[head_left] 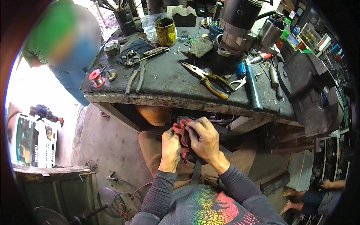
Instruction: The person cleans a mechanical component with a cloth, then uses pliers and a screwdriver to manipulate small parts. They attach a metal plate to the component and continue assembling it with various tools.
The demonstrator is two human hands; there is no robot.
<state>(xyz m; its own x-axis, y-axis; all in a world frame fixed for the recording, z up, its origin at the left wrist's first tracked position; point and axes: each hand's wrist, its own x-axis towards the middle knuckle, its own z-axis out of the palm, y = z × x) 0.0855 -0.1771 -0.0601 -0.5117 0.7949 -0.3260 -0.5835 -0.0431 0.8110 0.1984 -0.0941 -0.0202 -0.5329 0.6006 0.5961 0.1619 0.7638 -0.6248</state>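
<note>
A crumpled red rag (182, 135) is bunched between my two hands, just below the front edge of the workbench (150, 90) and above my lap. My left hand (171, 148) is closed on its left side, thumb upward. Curled fingers of my right hand (204, 139) pinch the rag's upper right part. A loose end of the cloth hangs down between the hands. Whether anything is wrapped inside the rag is hidden.
On the bench lie yellow-handled pliers (210, 80), grey-handled pliers (137, 77), a hammer (254, 86) and a solder spool (96, 78). A dirty yellow can (165, 32) and a large motor (238, 26) stand behind. One person (60, 41) stands at the left; another's legs (300, 202) show lower right.
</note>
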